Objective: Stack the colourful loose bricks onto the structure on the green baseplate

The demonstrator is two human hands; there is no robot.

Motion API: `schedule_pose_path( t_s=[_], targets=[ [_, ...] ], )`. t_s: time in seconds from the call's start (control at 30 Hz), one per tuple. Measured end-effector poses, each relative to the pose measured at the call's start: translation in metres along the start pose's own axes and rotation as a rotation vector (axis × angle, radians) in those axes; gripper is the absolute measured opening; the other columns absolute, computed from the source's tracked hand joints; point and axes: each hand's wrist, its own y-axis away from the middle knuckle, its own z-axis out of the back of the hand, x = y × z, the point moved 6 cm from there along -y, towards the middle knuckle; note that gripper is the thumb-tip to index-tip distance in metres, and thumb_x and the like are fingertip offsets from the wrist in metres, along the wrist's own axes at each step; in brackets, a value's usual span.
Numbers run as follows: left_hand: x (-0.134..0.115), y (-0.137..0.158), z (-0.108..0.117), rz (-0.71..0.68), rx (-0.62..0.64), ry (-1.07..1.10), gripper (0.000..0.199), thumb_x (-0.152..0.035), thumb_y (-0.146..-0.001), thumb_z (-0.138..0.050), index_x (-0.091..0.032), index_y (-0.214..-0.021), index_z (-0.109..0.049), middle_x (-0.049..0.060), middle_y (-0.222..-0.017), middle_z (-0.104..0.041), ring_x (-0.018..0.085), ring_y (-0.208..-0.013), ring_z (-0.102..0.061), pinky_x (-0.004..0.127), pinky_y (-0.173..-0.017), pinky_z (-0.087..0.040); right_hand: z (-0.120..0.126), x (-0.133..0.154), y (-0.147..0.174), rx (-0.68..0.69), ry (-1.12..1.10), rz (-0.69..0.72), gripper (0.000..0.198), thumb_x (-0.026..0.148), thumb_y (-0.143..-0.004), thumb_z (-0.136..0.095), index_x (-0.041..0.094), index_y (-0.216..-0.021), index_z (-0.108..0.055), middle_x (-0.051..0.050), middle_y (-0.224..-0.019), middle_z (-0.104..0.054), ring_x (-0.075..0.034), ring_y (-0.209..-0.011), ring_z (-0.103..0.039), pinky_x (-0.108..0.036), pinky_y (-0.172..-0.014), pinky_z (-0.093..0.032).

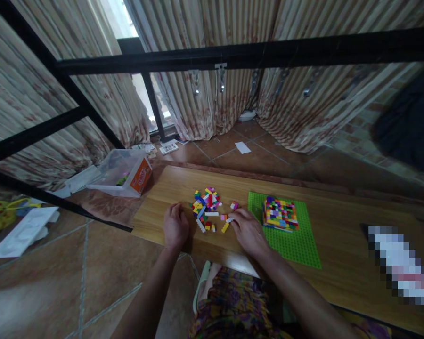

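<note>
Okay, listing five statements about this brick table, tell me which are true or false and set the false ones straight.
1. The stacked block is on the green baseplate. True.
2. The right hand is nearer the baseplate than the left hand is. True.
3. The left hand rests on the stacked block. False: it is beside the loose bricks, away from the block.
4. The loose bricks are in several colours. True.
5. The clear bin stands on the wooden table. False: the bin is off the table, beyond its left end.
</note>
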Motion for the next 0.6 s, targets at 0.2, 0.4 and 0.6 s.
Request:
schedule_pose_path(
  t_s=[0.2,0.4,0.6],
  targets=[
    [-0.002,0.001,0.0,0.001,0.009,-0.015,0.031,-0.018,-0.085,-0.044,-0.015,-0.11,-0.063,0.012,-0.116,-0.062,0.025,-0.112,-0.058,0.041,-0.099,-0.048,-0.007,0.031,0.004,0.003,-0.061,0.08,0.021,0.018,-0.09,-0.051,0.025,-0.099,-0.068,-0.007,-0.102,-0.062,-0.023,-0.1,-0.056,-0.037,-0.09,-0.047],
    [0.003,0.001,-0.002,-0.024,-0.011,-0.013,0.03,-0.018,-0.085,-0.045,-0.016,-0.108,-0.064,0.012,-0.115,-0.063,0.025,-0.111,-0.058,0.04,-0.097,-0.048,-0.024,0.047,0.003,0.035,0.025,0.052,0.009,0.025,-0.086,-0.061,0.024,-0.092,-0.067,-0.007,-0.097,-0.062,-0.025,-0.097,-0.054,-0.04,-0.087,-0.045],
    [0.003,0.0,-0.001,-0.032,-0.029,-0.025,0.029,-0.018,-0.084,-0.046,-0.014,-0.106,-0.065,0.013,-0.114,-0.064,0.025,-0.108,-0.06,0.039,-0.097,-0.049,-0.029,0.051,0.001,0.022,0.151,0.0,0.007,0.028,-0.085,-0.063,0.022,-0.084,-0.064,-0.006,-0.092,-0.062,-0.025,-0.093,-0.052,-0.038,-0.084,-0.042]
  ],
)
